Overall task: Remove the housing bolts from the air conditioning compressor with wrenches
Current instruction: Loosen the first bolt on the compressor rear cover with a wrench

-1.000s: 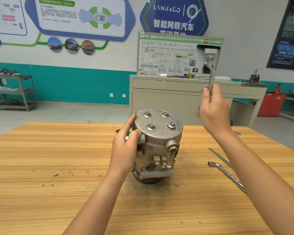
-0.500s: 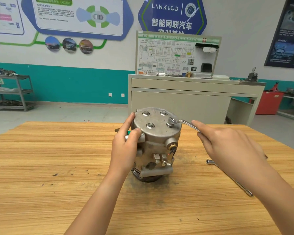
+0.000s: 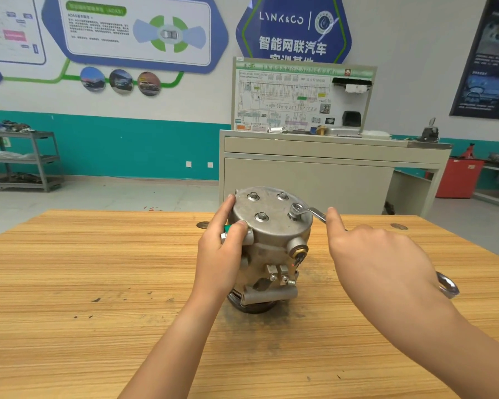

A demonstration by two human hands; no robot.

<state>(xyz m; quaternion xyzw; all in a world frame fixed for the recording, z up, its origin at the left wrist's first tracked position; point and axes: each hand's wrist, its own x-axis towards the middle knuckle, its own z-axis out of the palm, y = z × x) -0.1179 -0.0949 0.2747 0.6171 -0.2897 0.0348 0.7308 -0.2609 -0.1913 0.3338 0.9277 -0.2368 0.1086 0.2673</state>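
We see the compressor (image 3: 274, 243) upright on the table (image 3: 98, 283), left hand (image 3: 221, 254) gripping its side. Right hand (image 3: 380, 263) seemingly wraps the wrench (image 3: 314, 213), seated on a bolt (image 3: 292, 217). Angled pull could slip the ring and round the head.

We see a wooden table (image 3: 98, 341) with a pale, streaked grain running left to right, which fills the lower part of the view. On it the compressor (image 3: 271, 249) stands upright, on end, with its dark round base down on the boards near the middle. A grey, grimy smudge (image 3: 314, 309) spreads over the wood around that base. A few small dark specks (image 3: 96, 300) lie scattered to the left. Near the far edge we make out two round inserts (image 3: 203, 225) set flush in the top, one on each side of the compressor. At the right a wrench (image 3: 447, 285) shows its ring end from behind the right hand (image 3: 386, 269); we cannot tell whether it touches the table.
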